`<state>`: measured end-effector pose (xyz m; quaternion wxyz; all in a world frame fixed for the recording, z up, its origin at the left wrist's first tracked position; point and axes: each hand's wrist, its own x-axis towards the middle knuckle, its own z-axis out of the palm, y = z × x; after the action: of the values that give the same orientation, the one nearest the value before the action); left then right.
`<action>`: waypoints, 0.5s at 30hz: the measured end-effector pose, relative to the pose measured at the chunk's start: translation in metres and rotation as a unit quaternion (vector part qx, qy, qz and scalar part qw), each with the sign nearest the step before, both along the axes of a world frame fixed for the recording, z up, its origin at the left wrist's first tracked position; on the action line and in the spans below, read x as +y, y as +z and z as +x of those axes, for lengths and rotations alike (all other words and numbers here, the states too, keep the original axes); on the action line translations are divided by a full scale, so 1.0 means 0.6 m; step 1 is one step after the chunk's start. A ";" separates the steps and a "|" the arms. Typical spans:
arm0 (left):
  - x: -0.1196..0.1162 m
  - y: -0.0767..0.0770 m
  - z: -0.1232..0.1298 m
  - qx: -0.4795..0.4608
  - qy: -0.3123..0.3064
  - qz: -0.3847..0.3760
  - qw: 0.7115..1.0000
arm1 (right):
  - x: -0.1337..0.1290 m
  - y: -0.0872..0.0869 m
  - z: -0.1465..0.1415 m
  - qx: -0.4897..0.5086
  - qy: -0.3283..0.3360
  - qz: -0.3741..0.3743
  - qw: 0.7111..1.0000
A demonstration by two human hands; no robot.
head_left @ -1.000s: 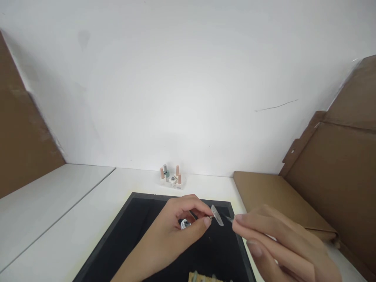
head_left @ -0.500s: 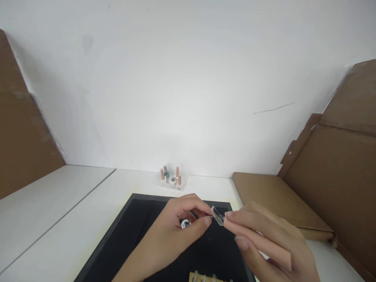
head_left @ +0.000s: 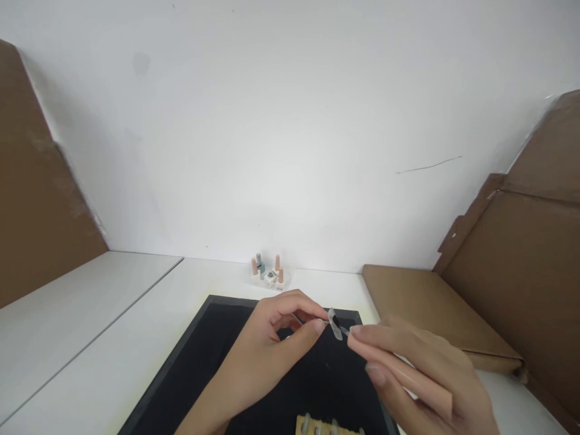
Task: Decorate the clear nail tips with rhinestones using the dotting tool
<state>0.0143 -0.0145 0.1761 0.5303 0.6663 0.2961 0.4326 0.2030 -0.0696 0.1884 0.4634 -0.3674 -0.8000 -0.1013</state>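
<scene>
My left hand point(head_left: 276, 350) is closed, thumb and forefinger pinching the near end of a clear false nail point(head_left: 335, 325). A dark patch shows on the nail's surface. In my right hand point(head_left: 421, 374) is a nail polish brush point(head_left: 399, 368) by its long peach handle, tilted with its tip to the left. The brush tip meets the nail or lies right beside it; I cannot tell which. Both hands are above a black mat point(head_left: 217, 344). A small shiny thing under my left hand is almost wholly hidden.
Peach- and grey-capped nail polish bottles point(head_left: 280, 276) stand in a clear tray at the back by the white wall. A wooden block point(head_left: 324, 429) with several pale nail-like pieces is cut off at the bottom edge. A flat cardboard box point(head_left: 417, 302) lies at right; cardboard panels flank both sides.
The nail has turned slightly and its dark patch shows more clearly against the brush. The shiny thing under my left hand is now mostly covered. The whole view has shifted slightly.
</scene>
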 end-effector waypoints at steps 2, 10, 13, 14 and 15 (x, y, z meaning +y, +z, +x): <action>0.000 0.001 -0.001 -0.013 0.004 0.001 1.000 | 0.000 0.000 0.000 -0.005 0.002 -0.002 1.000; 0.000 0.001 -0.002 -0.032 0.009 -0.017 0.999 | -0.004 -0.004 0.003 0.006 0.013 -0.014 1.000; 0.000 0.000 -0.003 -0.030 0.017 -0.007 0.999 | -0.007 -0.003 0.002 0.003 0.012 -0.022 1.000; 0.000 0.000 -0.003 -0.028 0.019 -0.003 0.999 | -0.008 -0.002 0.002 0.002 0.013 -0.021 1.000; 0.000 0.000 -0.003 -0.026 0.021 0.000 0.999 | -0.008 -0.001 0.002 0.002 0.015 -0.020 1.000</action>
<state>0.0123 -0.0145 0.1764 0.5288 0.6484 0.2956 0.4610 0.2040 -0.0743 0.1879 0.4589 -0.3644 -0.8066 -0.0776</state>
